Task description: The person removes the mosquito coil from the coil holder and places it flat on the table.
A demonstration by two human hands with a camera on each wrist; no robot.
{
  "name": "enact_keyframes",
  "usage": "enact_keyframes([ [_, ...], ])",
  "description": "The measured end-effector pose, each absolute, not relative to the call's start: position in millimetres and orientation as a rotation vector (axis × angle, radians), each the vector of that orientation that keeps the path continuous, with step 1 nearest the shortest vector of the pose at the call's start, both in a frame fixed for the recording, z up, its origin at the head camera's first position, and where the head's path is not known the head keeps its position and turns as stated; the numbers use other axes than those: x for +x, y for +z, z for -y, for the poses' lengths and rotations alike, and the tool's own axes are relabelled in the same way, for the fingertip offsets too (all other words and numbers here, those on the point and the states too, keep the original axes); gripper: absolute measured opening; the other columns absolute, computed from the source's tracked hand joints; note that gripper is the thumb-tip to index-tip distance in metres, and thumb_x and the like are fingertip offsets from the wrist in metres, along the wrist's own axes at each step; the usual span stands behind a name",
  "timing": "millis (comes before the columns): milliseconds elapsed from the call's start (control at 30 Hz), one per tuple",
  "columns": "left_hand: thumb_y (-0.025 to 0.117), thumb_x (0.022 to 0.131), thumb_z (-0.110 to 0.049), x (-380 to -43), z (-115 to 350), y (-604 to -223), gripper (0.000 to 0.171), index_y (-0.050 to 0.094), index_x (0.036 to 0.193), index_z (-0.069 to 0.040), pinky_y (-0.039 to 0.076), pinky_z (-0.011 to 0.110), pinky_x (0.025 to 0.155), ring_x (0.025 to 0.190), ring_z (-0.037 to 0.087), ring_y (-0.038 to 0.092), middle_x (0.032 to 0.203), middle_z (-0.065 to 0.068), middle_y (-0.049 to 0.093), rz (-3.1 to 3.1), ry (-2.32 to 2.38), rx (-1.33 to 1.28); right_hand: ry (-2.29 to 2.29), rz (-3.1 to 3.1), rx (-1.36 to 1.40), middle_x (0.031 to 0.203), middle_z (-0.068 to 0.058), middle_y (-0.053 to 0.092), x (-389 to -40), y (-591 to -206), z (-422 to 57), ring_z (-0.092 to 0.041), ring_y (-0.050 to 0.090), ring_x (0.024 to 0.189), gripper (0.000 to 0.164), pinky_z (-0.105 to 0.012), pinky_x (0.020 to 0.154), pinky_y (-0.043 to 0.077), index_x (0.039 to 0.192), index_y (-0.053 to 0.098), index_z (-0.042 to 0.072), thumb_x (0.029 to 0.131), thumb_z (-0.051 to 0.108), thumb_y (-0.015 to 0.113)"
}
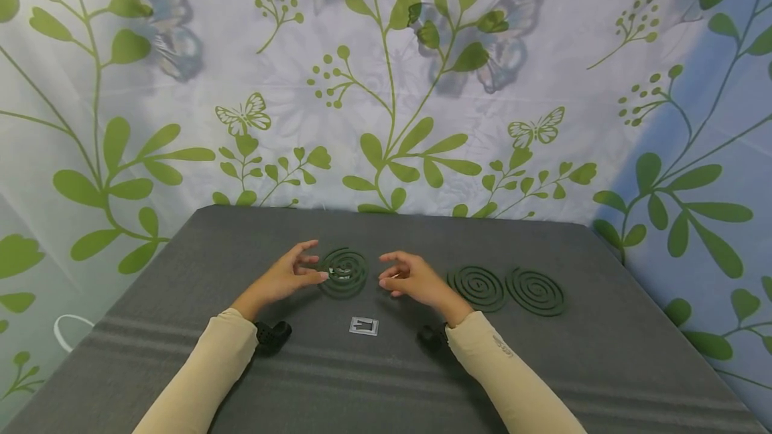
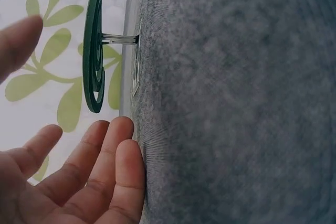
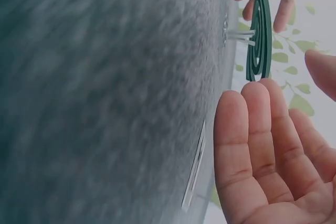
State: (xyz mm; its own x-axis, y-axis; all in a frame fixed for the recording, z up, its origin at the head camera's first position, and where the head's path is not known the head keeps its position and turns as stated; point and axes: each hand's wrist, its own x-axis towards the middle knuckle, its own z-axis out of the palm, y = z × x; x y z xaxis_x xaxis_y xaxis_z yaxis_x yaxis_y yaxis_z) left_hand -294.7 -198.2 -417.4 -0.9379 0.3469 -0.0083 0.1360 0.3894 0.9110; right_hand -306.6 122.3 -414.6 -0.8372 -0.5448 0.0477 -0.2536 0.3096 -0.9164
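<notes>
A green mosquito coil (image 1: 356,286) sits raised off the table on a small metal stand (image 2: 119,39), whose upright reaches the coil's centre. My left hand (image 1: 288,276) hovers at the coil's left side, fingers spread and loosely bent; the left wrist view shows a gap between its fingers and the coil (image 2: 92,56). To the right of the coil is my right hand (image 1: 416,280), relaxed and holding nothing. In the right wrist view its fingertips appear just below the coil (image 3: 265,35); whether they touch cannot be told.
A second metal stand (image 1: 364,325) lies flat on the grey table (image 1: 338,387), nearer to me. Two more mosquito coils, one (image 1: 478,288) beside the other (image 1: 535,292), lie right of my right hand. A leaf-patterned curtain (image 1: 289,86) hangs behind the table; a white cable (image 1: 63,333) shows at left.
</notes>
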Motion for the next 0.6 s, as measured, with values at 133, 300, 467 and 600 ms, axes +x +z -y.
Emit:
enact_keyframes([
  [133, 0.078, 0.102, -0.014, -297, 199, -420, 0.093, 0.017, 0.17, 0.004, 0.051, 0.063, 0.107, 0.139, 0.055, 0.053, 0.157, 0.039, 0.043, -2.423, 1.557, 0.406, -1.547, -2.295, -0.667, 0.122, -0.023, 0.074, -308, -413, -113, -0.035, 0.075, 0.108, 0.057, -0.043, 0.088, 0.064, 0.155, 0.049, -0.01, 0.104, 0.003, 0.072],
  [300, 0.081, 0.099, -0.012, -297, 202, -422, 0.097, 0.018, 0.171, 0.004, 0.052, 0.061, 0.107, 0.138, 0.053, 0.054, 0.156, 0.039, 0.044, -2.391, 1.539, 0.409, -1.547, -2.271, -0.607, 0.125, -0.022, 0.071, -312, -412, -106, -0.033, 0.073, 0.113, 0.066, -0.043, 0.091, 0.063, 0.16, 0.045, -0.005, 0.102, 0.003, 0.075],
  [467, 0.082, 0.098, -0.01, -296, 202, -422, 0.096, 0.02, 0.17, 0.006, 0.054, 0.058, 0.104, 0.134, 0.049, 0.057, 0.152, 0.039, 0.048, -2.402, 1.511, 0.425, -1.528, -2.256, -0.605, 0.125, -0.022, 0.069, -317, -414, -101, -0.032, 0.073, 0.11, 0.074, -0.043, 0.09, 0.062, 0.164, 0.039, -0.004, 0.1, 0.003, 0.077],
  [600, 0.082, 0.098, -0.01, -295, 201, -422, 0.095, 0.022, 0.169, 0.007, 0.055, 0.054, 0.103, 0.129, 0.045, 0.061, 0.147, 0.037, 0.053, -2.419, 1.487, 0.429, -1.503, -2.25, -0.597, 0.125, -0.022, 0.069, -321, -414, -97, -0.028, 0.074, 0.104, 0.081, -0.042, 0.088, 0.062, 0.166, 0.035, -0.002, 0.099, 0.004, 0.078],
])
